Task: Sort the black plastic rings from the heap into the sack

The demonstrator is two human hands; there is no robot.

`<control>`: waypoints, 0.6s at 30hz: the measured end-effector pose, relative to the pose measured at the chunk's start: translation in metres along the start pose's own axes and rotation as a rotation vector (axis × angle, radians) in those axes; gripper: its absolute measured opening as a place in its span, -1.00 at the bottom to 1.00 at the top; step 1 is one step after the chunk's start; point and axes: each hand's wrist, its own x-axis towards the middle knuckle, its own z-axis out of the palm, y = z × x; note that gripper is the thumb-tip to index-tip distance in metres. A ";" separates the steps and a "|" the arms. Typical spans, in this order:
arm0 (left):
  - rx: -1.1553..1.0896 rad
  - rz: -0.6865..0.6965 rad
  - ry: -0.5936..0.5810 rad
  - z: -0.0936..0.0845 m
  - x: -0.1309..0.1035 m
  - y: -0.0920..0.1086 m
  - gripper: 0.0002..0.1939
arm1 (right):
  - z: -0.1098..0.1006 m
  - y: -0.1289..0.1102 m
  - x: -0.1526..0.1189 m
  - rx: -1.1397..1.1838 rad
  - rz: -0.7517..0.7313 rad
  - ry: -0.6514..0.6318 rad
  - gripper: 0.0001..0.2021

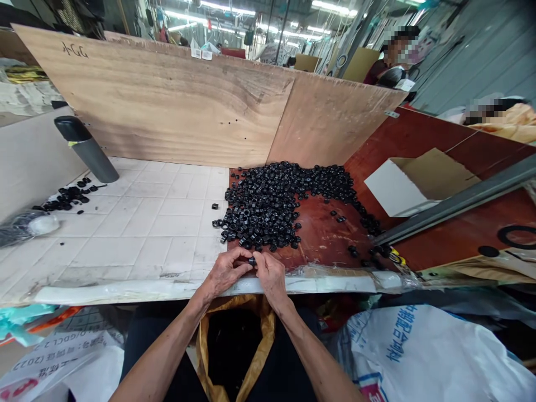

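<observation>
Between the fingertips of both hands is a small black plastic part [252, 261], held just above the table's front edge. My left hand [226, 270] pinches it from the left, and my right hand [269, 276] meets it from the right. The fingers cover much of the part, so its exact shape is hidden. Just beyond my hands spreads a large heap of small black ring-like parts [268, 206], lying mostly on the reddish-brown board. Below my hands, between the knees, hangs a yellow-brown sack [204, 340] with its mouth wide; its inside is dark.
A grey bottle [92, 151] stands at left, near loose black pieces [69, 198] and a plastic bag [25, 226]. Wooden boards [188, 106] wall the back. A white carton [396, 187] and a metal bar [456, 201] are at right. White sacks [444, 357] flank the legs. People are beyond.
</observation>
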 end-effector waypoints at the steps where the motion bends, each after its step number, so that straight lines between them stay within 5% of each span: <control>1: 0.005 0.002 0.005 0.000 0.000 0.000 -0.79 | 0.001 0.000 0.000 0.018 0.018 0.027 -0.63; 7: -0.099 -0.065 0.021 0.002 0.001 0.000 -0.79 | -0.005 0.004 -0.008 0.200 -0.003 -0.128 -0.73; 14: -0.089 -0.064 0.031 0.001 0.002 0.000 -0.80 | -0.003 0.002 -0.006 0.031 -0.086 0.000 -0.59; 18: -0.089 -0.079 0.078 0.001 0.002 0.000 -0.79 | -0.010 -0.005 -0.008 0.099 -0.093 -0.084 -0.68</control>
